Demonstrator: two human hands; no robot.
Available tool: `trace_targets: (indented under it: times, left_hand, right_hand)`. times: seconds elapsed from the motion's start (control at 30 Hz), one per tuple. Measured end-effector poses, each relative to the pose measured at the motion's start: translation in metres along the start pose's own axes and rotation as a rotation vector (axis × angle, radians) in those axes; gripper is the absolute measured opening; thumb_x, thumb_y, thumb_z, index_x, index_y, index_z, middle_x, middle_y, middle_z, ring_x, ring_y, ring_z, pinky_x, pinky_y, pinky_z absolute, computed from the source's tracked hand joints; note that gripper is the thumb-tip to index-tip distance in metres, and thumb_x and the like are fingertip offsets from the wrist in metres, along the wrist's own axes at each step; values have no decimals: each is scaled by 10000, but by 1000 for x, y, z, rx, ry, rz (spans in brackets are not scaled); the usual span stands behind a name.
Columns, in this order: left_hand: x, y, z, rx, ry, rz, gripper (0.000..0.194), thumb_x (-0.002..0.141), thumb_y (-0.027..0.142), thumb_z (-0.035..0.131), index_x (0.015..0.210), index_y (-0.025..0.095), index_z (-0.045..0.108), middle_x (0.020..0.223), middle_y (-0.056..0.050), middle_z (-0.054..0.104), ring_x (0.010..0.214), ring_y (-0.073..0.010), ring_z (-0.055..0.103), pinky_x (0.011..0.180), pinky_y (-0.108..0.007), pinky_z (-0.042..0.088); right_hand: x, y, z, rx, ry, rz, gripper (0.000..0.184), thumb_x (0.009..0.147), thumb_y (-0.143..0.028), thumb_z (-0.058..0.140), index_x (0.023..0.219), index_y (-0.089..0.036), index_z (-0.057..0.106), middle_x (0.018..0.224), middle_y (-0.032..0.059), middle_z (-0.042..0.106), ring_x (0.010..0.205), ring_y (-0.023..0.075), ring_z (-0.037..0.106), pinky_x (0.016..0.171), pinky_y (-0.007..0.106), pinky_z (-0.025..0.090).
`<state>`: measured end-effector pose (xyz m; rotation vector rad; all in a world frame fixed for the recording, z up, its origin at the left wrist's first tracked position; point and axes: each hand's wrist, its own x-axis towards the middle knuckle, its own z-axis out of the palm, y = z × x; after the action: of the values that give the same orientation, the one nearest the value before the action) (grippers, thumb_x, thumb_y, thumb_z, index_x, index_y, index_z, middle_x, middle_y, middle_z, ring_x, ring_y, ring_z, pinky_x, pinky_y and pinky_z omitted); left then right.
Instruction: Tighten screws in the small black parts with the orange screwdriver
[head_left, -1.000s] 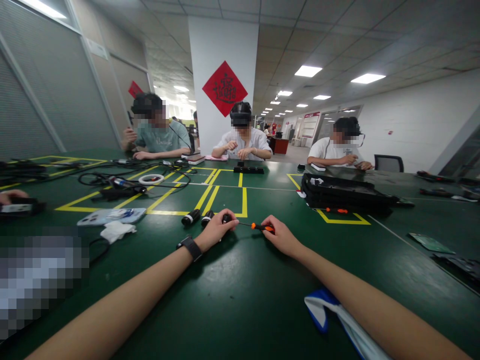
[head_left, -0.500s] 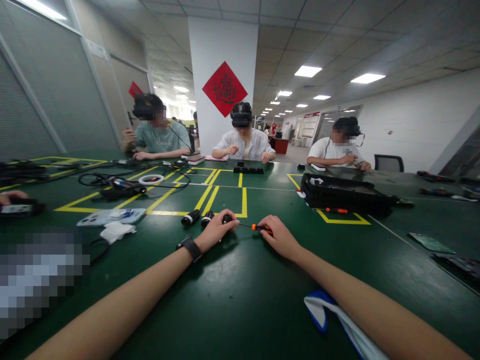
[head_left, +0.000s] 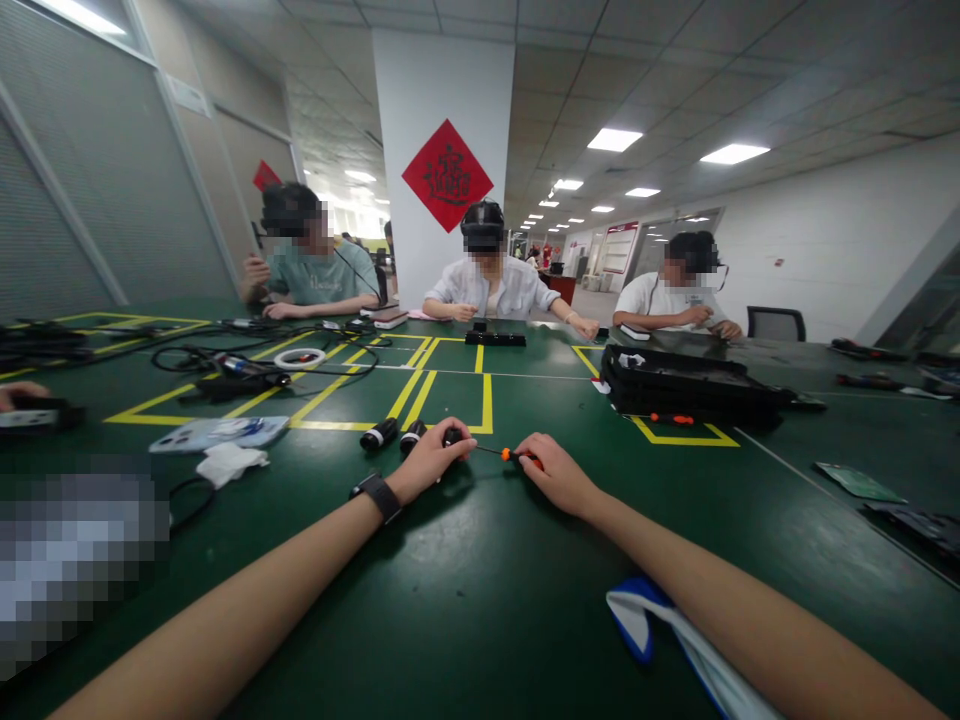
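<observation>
My left hand (head_left: 431,462) rests on the green table (head_left: 465,600), its fingers closed over a small black cylindrical part (head_left: 452,436). My right hand (head_left: 556,474) grips a small screwdriver with an orange handle (head_left: 517,455); its thin shaft points left toward the part in my left hand. Two more black cylindrical parts (head_left: 382,434) lie just left of my left hand. A dark watch sits on my left wrist.
A phone (head_left: 217,432) and a crumpled white tissue (head_left: 229,463) lie to the left. A black case (head_left: 694,388) with another orange screwdriver (head_left: 671,418) stands at right. Cables and a tape roll (head_left: 300,357) lie further back. Three people sit across the table. A blue-white cloth (head_left: 660,625) lies near.
My hands have stayed almost still with the part and the screwdriver. The person in the middle across the table has stretched one arm out over the table.
</observation>
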<state>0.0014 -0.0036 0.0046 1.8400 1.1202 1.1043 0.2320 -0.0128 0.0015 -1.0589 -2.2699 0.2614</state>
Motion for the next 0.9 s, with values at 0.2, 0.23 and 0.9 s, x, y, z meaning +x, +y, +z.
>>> trace_targets:
  times: [0.2,0.23,0.9]
  left_hand:
    - [1,-2,1,18,15,18,241,723,408,553,807,184,520,670,31,544,622,-109,503,616,-235,393]
    - [1,-3,1,17,13,21,240,722,407,554,806,185,521,672,31,543,623,-110,503,614,-235,392]
    - [0,3,1,81,35,69,287,629,399,646,750,171,521,687,24,553,637,-115,505,622,-243,397]
  right_hand:
    - [-1,-1,0,20,28,32,141,775,-205,530,910,-166,536,885,42,539,823,153,475,748,292,385]
    - [-1,-1,0,8,34,36,144,768,-212,541,905,-167,538,880,41,541,828,157,471,751,295,383]
    - [-3,-4,0,84,17,8,168,761,-136,501,926,-170,508,896,33,536,820,148,490,749,285,386]
